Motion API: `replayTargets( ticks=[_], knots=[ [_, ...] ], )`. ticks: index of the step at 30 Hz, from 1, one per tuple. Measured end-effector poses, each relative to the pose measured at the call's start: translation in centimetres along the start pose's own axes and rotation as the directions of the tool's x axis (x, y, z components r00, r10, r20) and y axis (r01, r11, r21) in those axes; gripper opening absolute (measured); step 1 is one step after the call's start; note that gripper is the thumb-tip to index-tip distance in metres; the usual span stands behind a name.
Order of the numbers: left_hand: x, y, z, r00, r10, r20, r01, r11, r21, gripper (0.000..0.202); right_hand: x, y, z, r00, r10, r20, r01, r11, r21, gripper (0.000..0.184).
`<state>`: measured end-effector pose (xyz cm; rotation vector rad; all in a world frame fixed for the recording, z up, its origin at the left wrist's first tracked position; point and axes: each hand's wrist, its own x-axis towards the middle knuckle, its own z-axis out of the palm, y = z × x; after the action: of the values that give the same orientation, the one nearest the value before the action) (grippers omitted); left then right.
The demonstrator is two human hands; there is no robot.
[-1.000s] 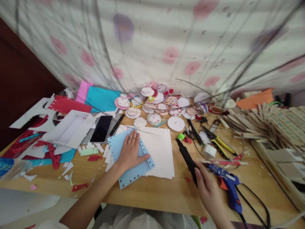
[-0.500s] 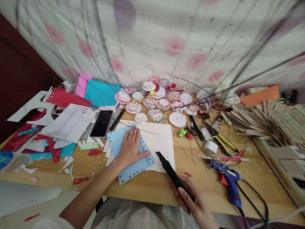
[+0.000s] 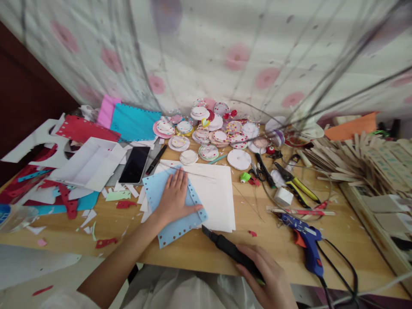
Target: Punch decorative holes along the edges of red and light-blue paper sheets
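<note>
My left hand (image 3: 175, 195) lies flat on a light blue sheet (image 3: 164, 234) with small holes punched along its edges, fingers stretched out. A strip along the sheet's right side looks cut or folded. Beneath it is a stack of white paper (image 3: 219, 193). My right hand (image 3: 265, 270) is wrapped round a black utility knife (image 3: 230, 249). The knife's blade points left, close to the lower right corner of the blue sheet; whether it touches cannot be told.
A smartphone (image 3: 135, 164) and a black pen (image 3: 156, 159) lie left of the paper. Layered paper discs (image 3: 209, 152) crowd the back. To the right are pliers (image 3: 298, 184), a blue glue gun (image 3: 305, 240) and wooden sticks (image 3: 347, 159). Paper scraps (image 3: 69, 199) cover the left.
My right hand has brought the knife down and left, its blade now nearer the blue sheet's lower right corner. My left hand stays spread on the sheet.
</note>
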<state>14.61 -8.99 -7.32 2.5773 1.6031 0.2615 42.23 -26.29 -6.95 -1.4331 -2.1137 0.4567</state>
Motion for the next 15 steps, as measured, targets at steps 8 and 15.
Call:
replayTargets(
  ticks=[8,15],
  knots=[
    [0.1,-0.2,0.3,1.000,-0.003,-0.013,0.003,1.000,-0.003,0.120,1.0,-0.1,0.4,0.998,-0.054,-0.025,0.050,0.987,-0.152,0.028],
    [0.1,-0.3,0.4,1.000,0.004,-0.016,-0.004,1.000,0.003,0.123,1.0,0.1,0.2,0.998,-0.038,-0.053,0.026,0.976,-0.215,0.029]
  ],
)
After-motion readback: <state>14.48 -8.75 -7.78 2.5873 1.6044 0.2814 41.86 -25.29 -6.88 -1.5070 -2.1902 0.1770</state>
